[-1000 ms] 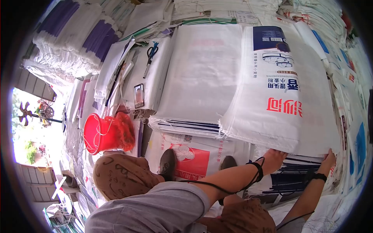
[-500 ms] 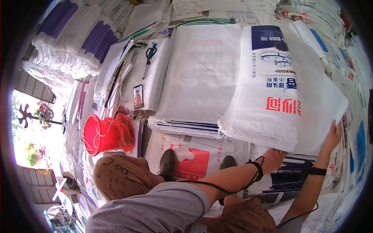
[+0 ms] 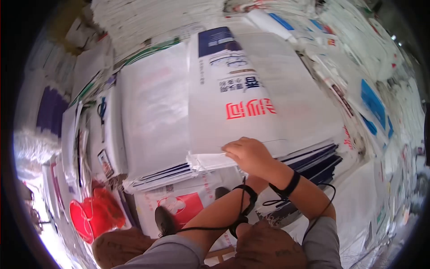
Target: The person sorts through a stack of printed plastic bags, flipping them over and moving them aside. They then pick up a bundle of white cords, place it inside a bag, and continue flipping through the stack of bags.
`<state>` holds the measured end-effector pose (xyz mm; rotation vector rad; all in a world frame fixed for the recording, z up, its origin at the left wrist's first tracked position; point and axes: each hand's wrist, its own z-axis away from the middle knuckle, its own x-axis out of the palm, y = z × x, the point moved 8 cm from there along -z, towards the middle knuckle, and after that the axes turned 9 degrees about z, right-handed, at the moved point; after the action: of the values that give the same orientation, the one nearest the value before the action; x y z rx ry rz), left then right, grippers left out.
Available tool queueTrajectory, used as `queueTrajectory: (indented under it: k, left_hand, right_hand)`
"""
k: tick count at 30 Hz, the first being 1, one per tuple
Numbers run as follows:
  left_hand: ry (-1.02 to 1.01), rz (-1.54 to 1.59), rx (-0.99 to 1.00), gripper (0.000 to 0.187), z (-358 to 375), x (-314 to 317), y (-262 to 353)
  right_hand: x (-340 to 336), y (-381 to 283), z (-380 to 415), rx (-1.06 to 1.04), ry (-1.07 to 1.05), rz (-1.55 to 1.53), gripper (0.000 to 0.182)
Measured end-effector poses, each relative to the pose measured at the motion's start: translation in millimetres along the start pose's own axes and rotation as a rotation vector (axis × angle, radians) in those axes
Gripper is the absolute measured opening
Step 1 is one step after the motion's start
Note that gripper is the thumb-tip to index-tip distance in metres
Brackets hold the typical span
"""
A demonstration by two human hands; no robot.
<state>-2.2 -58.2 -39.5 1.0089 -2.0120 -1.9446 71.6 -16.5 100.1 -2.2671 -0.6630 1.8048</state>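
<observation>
A printed white woven sack [image 3: 215, 130] with a dark blue end and red characters lies folded over on top of a stack. My right hand [image 3: 248, 154] is at its near edge, with the fingers bent and closed on the edge. Just below it is my left hand [image 3: 257, 181], mostly covered by the right hand and forearm, so its fingers are hidden. White sacks with dark blue edges [image 3: 313, 163] stick out under the printed one. To the left lies a neighbouring stack of plain white sacks [image 3: 154, 107].
Scissors [image 3: 102, 112] and a phone [image 3: 105, 163] lie on a pile at the left. A red bucket [image 3: 83, 219] stands below them. Bundled sacks [image 3: 156, 20] rise at the back, and sacks with blue print [image 3: 372, 103] lie at the right. A shoe [image 3: 165, 219] shows on a red-printed sack.
My right hand has moved left from the sack's far right corner to its near edge, over my left hand. The camera view has turned, so the stacks appear further left.
</observation>
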Motion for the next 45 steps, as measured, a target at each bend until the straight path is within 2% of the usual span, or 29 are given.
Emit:
queueTrajectory:
  k: [2, 3, 4, 5, 6, 7, 8, 9, 10, 11, 12, 14, 15, 17, 21, 23, 24, 26, 27, 29, 30, 32, 33, 35, 37, 41, 43, 44, 45]
  left_hand:
    - [-0.033, -0.079, -0.026, 0.038, 0.8, -0.9, 7.0]
    - [-0.047, -0.144, -0.038, 0.038, 1.3, -3.8, 9.1]
    - [-0.067, -0.323, -0.008, 0.04, 3.7, -3.2, 11.5]
    - [-0.083, -0.501, 0.027, 0.042, 6.3, -2.3, 13.3]
    - [-0.1, -0.863, 0.09, 0.046, 9.9, 2.2, 16.4]
    - [-0.158, -0.819, 0.029, 0.05, 9.3, 4.5, 11.9]
    - [-0.216, -0.777, -0.034, 0.054, 8.0, 6.3, 8.0]
    - [-0.197, -0.762, -0.044, 0.053, 7.6, 2.8, 11.4]
    - [-0.21, -0.751, -0.024, 0.053, 7.9, 5.3, 12.1]
    - [-0.181, -0.767, -0.004, 0.054, 8.1, 4.0, 13.1]
    - [-0.151, -0.786, 0.013, 0.055, 7.4, 2.4, 14.1]
    - [-0.19, -0.762, -0.023, 0.056, 7.6, 4.1, 10.1]
    - [-0.156, -0.798, 0.022, 0.056, 7.8, 2.8, 13.1]
    - [-0.122, -0.833, 0.07, 0.056, 7.0, 2.6, 15.6]
    - [-0.14, -0.824, 0.05, 0.057, 8.2, 2.8, 13.6]
    - [-0.122, -0.843, 0.064, 0.057, 8.8, 1.3, 14.4]
    - [-0.131, -0.825, 0.058, 0.058, 8.5, 1.2, 14.5]
    - [-0.142, -0.805, 0.052, 0.058, 8.8, 1.8, 15.2]
    - [-0.137, -0.803, 0.056, 0.058, 8.9, 1.4, 16.5]
    - [-0.13, -0.802, 0.06, 0.058, 8.2, 0.6, 17.7]
    - [-0.136, -0.801, 0.053, 0.058, 8.3, 0.8, 16.9]
    - [-0.143, -0.802, 0.045, 0.058, 8.2, -0.1, 16.6]
    - [-0.166, -0.795, 0.022, 0.058, 8.0, 0.4, 15.6]
    - [-0.189, -0.787, 0.004, 0.057, 6.7, 2.2, 14.9]
    - [-0.199, -0.8, 0.0, 0.059, 7.2, 3.0, 13.7]
    - [-0.219, -0.786, -0.061, 0.055, 7.3, 4.9, 2.4]
    - [-0.212, -0.409, 0.074, 0.063, 14.6, 17.5, -20.3]
    - [-0.212, -0.411, 0.074, 0.063, 15.9, 24.3, -35.1]
    - [-0.072, -0.632, 0.201, 0.062, 16.9, 23.5, -38.4]
  right_hand:
    - [1.0, 13.2, 5.3, 0.03, -0.021, -0.044, 0.016]
    - [-3.8, 34.5, 9.5, 0.176, 0.004, -0.224, 0.018]
    - [-7.4, 57.2, 15.7, 0.322, 0.033, -0.406, 0.022]
    - [-17.4, 90.7, 28.6, 0.52, 0.109, -0.455, 0.021]
    - [-41.5, 119.3, 45.3, 0.575, 0.287, -0.261, 0.024]
    - [-39.8, 170.5, 78.3, 0.701, 0.498, -0.373, 0.022]
    - [-62.4, 203.8, 108.7, 0.808, 0.626, -0.143, 0.021]
    - [-66.8, 251.2, 153.5, 0.898, 0.76, -0.079, 0.02]
    - [-91.3, 257.7, 188.5, 1.026, 0.904, 0.154, 0.019]
    - [-97.2, 283.2, 230.2, 1.101, 1.003, 0.227, 0.022]
    - [-101.1, 290.4, 260.7, 1.266, 1.066, 0.179, 0.027]
    - [-69.5, 354.3, 328.3, 1.404, 1.195, -0.066, 0.032]
    - [-71.7, 353.6, 332.5, 1.406, 1.199, -0.062, 0.032]
    - [-53.4, 364.3, 338.3, 1.404, 1.24, -0.522, 0.029]
    - [-71.0, 341.8, 322.1, 1.32, 1.357, -0.378, 0.03]
    - [-99.4, 305.5, 304.1, 1.399, 1.262, 0.05, 0.041]
    - [-96.7, 310.0, 302.7, 1.4, 1.258, 0.047, 0.041]
    - [-78.6, 332.8, 310.5, 1.438, 1.348, -0.237, 0.041]
    - [-83.6, 325.8, 306.5, 1.44, 1.347, -0.237, 0.041]
    - [-102.6, 302.2, 281.6, 1.517, 1.142, -0.11, 0.034]
    - [-104.2, 302.2, 276.9, 1.517, 1.141, -0.112, 0.034]
    - [-120.8, 300.8, 246.7, 1.272, 1.069, 0.036, 0.027]
    - [-134.8, 278.4, 220.3, 1.162, 1.109, 0.118, 0.021]
    - [-151.0, 239.4, 164.3, 0.948, 1.124, -0.015, 0.017]
    - [-160.8, 183.9, 102.2, 0.707, 1.026, 0.041, 0.01]
    - [-110.7, 75.3, 13.7, 0.326, 0.678, 0.107, 0.008]
    - [-66.1, 35.3, -4.9, 0.186, 0.43, 0.111, 0.006]
    - [-44.4, 19.4, -7.4, 0.131, 0.293, 0.109, 0.005]
    - [-28.1, 7.8, -4.5, 0.072, 0.219, 0.092, 0.006]
